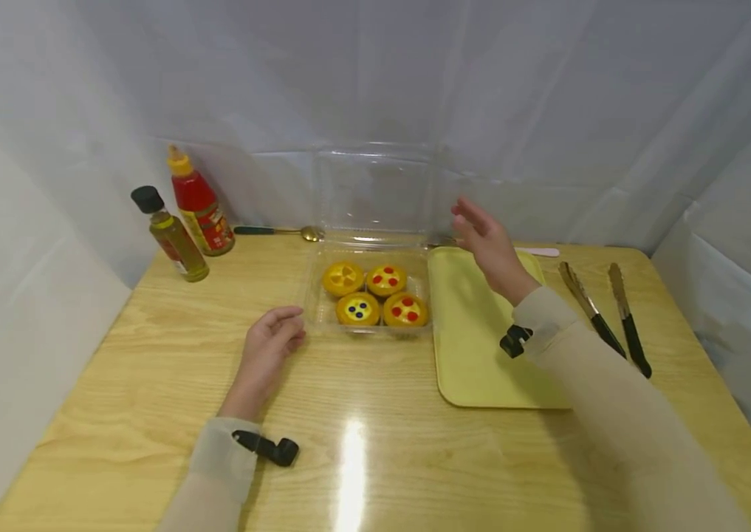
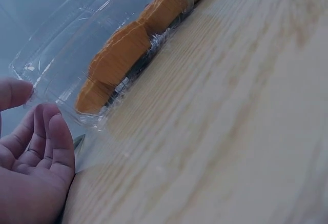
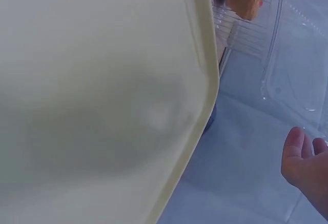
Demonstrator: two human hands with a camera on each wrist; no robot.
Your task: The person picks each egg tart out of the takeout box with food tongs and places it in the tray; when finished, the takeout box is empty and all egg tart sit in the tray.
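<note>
Clamshell box (image 1: 378, 330) with four tarts (image 1: 358, 309) seated inside, its clear lid (image 1: 375, 193) upright.
It stands on the table (image 1: 302, 473) between the two hands; filling looks done, and the raised lid seems the only part left unfinished. The left hand (image 1: 267, 357) is at the box's near left corner, its grip loosely bent with thumb and fingers parted; whether it touches the plastic, I cannot tell. The right hand (image 1: 489, 251) is lifted just beside the lid, grip relaxed and holding nothing. Under it lies a yellow tray (image 1: 475, 362), with two black-handled utensils (image 1: 626, 318) to its right. Behind the left hand stand a red sauce bottle (image 1: 201, 203) and an oil bottle (image 1: 176, 244), near a spoon (image 1: 309, 233).
</note>
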